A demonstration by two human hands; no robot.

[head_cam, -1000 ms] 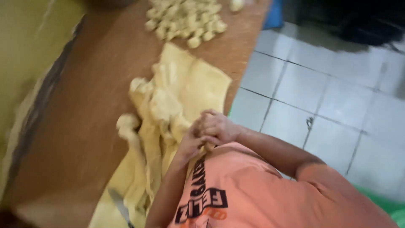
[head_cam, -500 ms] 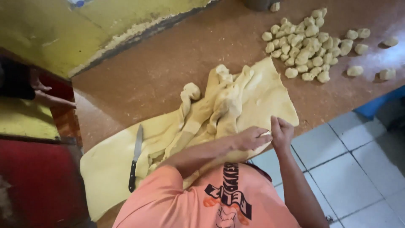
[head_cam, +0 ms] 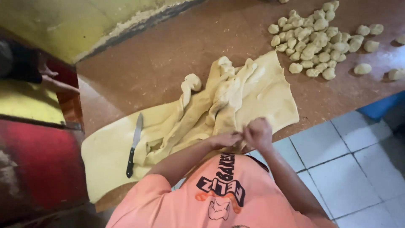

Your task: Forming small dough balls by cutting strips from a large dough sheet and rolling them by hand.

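Pinching at the near edge of the dough sheet appears to be the step in hand. The left hand and right hand meet at 6 o'clock of the sheet, touching each other, with the fingers curled inward and clenched on a small bit of dough. How much dough lies between them cannot be told from this view. The sheet is pale yellow, flat at its 3 o'clock side and bunched into folds through its centre, and it lies on the brown table with its near edge at the table's edge. A black-handled knife rests on the sheet at 8 o'clock of the hands, well apart from them, blade pointing to 12 o'clock. A cluster of small dough balls sits on the table at 1 o'clock, with a few strays toward 3 o'clock. As a judgement, the next move calls for a clean separation of the pinched piece from the sheet and a free spot beside the cluster. No package or sign shows on the table. The only label is a black printed graphic on the orange shirt at 6 o'clock. A blue object, kind unclear, sits under the table edge at 3 o'clock above the white tiled floor. A yellow wall borders the table at 11 o'clock.
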